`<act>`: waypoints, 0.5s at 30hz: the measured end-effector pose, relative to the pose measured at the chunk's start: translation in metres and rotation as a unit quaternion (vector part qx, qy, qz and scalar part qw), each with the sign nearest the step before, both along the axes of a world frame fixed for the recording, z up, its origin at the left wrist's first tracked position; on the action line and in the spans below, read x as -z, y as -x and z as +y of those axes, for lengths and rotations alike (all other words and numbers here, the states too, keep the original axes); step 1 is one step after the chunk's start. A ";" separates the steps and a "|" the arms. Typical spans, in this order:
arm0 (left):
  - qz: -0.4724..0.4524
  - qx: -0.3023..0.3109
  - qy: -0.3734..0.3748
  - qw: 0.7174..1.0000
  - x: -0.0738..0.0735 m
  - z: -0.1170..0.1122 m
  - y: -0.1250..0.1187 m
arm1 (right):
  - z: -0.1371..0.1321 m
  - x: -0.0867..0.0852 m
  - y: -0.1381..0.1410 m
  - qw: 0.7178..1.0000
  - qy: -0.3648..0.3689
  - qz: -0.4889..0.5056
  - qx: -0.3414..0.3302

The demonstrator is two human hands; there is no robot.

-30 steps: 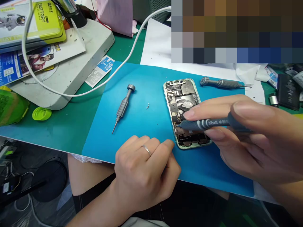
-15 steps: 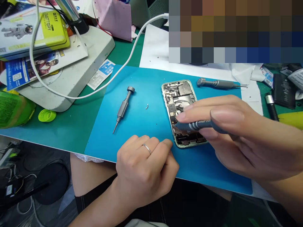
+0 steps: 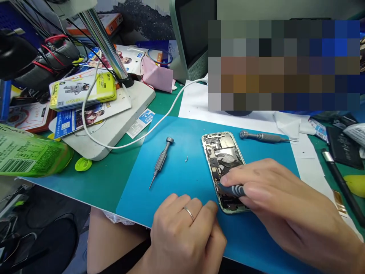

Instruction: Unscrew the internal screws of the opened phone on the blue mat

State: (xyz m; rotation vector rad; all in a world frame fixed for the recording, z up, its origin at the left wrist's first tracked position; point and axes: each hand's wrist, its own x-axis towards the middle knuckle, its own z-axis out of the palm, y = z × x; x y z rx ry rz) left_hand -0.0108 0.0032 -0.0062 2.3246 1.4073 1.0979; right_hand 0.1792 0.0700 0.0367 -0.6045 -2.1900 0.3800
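My right hand [image 3: 279, 201] is closed around a dark grey screwdriver [image 3: 235, 189] with pale rings. Its front end points down at the lower left part of an opened phone [image 3: 225, 152], and the tip itself cannot be made out. The phone lies face up on a blue mat [image 3: 176, 140], its inner parts bare and its lower right covered by my hand. My left hand [image 3: 188, 232], wearing a ring, is curled into a fist at the mat's near edge, close beside the phone's lower left corner. Its palm and fingertips are hidden.
A slim grey screwdriver [image 3: 161, 163] lies left of the phone, with tiny metal bits [image 3: 186, 159] between. Another screwdriver [image 3: 264, 137] rests behind right. A white cable [image 3: 122, 146] curves past a white lamp base [image 3: 94, 150]. A green bottle [image 3: 31, 152] and cap [image 3: 83, 164] stand left.
The view has tilted up, so the scene sits lower and more of the background shows. My right hand still holds the screwdriver over the phone; my left hand stays curled.
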 end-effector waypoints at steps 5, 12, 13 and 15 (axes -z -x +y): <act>-0.009 0.000 -0.006 1.000 0.001 0.002 0.000 | 0.001 -0.003 0.001 1.000 -0.008 -0.014 0.011; 0.018 0.013 -0.001 1.000 -0.004 0.002 0.003 | -0.002 0.000 0.000 1.000 -0.011 -0.010 0.015; 0.019 0.013 -0.001 1.000 -0.004 0.002 0.003 | -0.002 0.001 0.000 1.000 -0.001 -0.011 0.018; 0.021 0.012 -0.001 1.000 -0.004 0.002 0.004 | -0.003 0.002 0.001 1.000 0.011 -0.007 0.022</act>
